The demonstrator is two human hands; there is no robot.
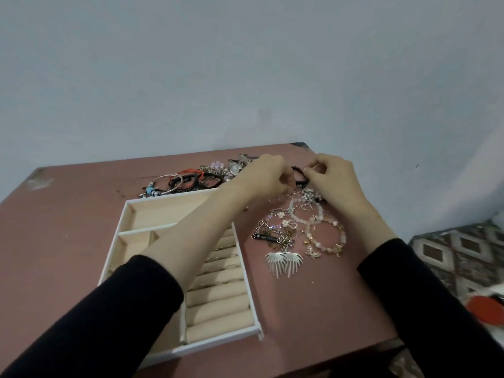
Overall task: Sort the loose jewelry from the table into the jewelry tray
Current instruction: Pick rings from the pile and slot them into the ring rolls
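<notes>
Beyond far right corner of white-framed, beige-lined jewelry tray: left hand, right hand close together, both pinching black braided cord bracelet. Probably light, limp, sturdy; could snag tangled chain-and-bead heap right of tray. Grip cord itself.

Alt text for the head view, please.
The left hand and right hand pinch a black bracelet over loose jewelry on a pink table. A white jewelry tray lies beneath the left forearm.

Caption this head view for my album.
Left hand and right hand pinch a black bracelet near loose jewelry beside the tray.
</notes>
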